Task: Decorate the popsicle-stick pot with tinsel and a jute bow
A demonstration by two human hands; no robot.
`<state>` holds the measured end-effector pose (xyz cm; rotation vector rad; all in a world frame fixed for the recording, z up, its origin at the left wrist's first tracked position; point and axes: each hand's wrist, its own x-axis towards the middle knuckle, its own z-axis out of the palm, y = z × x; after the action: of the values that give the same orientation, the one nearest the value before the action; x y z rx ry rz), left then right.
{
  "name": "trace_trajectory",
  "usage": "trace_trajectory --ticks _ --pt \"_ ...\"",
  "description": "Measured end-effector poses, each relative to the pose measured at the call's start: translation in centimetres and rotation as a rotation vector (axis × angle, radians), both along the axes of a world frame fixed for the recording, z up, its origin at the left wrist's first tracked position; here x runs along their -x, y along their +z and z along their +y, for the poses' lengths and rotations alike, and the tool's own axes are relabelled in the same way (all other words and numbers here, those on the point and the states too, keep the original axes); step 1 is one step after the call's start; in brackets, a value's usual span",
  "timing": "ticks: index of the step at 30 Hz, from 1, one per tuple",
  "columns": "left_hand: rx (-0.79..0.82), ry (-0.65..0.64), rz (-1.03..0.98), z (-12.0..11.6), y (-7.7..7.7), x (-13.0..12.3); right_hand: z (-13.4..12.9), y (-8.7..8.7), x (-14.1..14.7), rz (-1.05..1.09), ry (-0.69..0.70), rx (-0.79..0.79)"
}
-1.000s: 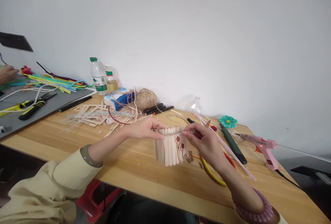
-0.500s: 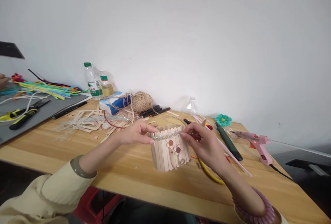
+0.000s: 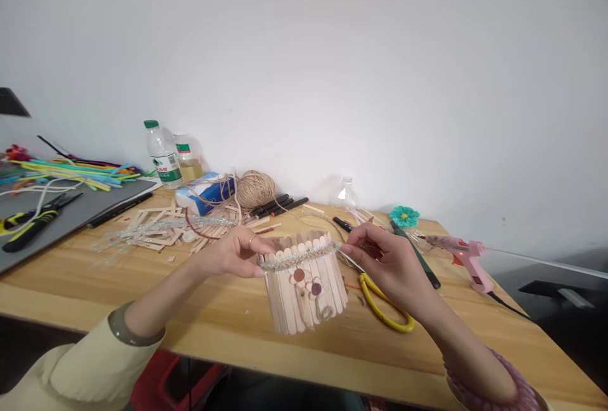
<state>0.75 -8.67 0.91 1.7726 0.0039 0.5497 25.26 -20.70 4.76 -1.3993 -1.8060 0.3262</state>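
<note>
A round holder made of upright craft sticks [image 3: 285,300] is held over the table, tilted a little, with two flowers with dark round centres and twine on its front. My left hand [image 3: 237,252] pinches its left rim between thumb and fingers. Round the upper part of the holder runs a silvery tinsel pipe cleaner [image 3: 299,258]. At the right side, my right hand [image 3: 382,262] pinches the pipe cleaner's end between thumb and forefinger. Yellow-handled scissors [image 3: 387,316] lie partly beneath the right hand.
A pink glue gun [image 3: 470,262] stands at the right, beside a green cutter [image 3: 427,268] and a teal flower [image 3: 404,216]. Behind are a twine ball [image 3: 255,189], black markers [image 3: 289,207] and a bottle [image 3: 162,158]. Loose sticks [image 3: 161,224] and pliers [image 3: 35,227] lie left.
The stick holder has moved left and slightly down in view and is more tilted. My right hand has drawn away from its rim to the right, showing more of the scissors.
</note>
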Motion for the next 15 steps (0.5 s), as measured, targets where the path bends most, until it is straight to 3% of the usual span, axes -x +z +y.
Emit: trace_trajectory --ticks 7,15 --pt "-0.008 0.023 0.025 -0.05 -0.09 0.42 -0.12 0.16 0.08 -0.024 -0.015 -0.027" --pt "0.053 -0.056 -0.050 -0.55 0.08 0.23 -0.47 0.20 0.35 0.019 0.014 0.010"
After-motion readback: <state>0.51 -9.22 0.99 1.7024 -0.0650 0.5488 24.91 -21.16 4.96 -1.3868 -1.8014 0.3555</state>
